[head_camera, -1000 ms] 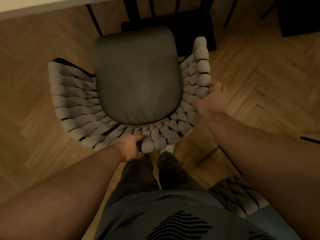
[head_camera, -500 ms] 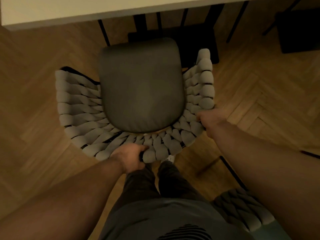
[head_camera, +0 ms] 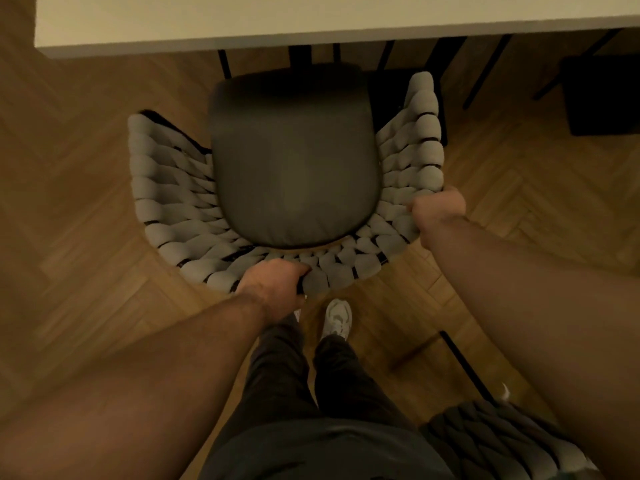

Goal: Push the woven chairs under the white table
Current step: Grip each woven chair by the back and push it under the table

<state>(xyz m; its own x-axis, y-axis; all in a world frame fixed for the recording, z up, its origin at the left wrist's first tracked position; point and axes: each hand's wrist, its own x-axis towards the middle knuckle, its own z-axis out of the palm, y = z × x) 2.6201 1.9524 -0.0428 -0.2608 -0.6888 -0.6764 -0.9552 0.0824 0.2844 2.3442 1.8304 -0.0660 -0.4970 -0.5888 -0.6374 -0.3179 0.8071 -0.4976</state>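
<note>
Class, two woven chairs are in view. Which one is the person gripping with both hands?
The centre chair facing the white table: left hand and right hand grip its woven back. The other chair, at bottom right, has no hand on it.

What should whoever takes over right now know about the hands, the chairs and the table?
Left hand grips the back rim of the chair, right hand its right side.
The chair faces the white table, seat not yet under it.
A second chair stands at the lower right, by the right arm, untouched.
Done: first chair lined up. Left: push it in, then the second chair.
</note>
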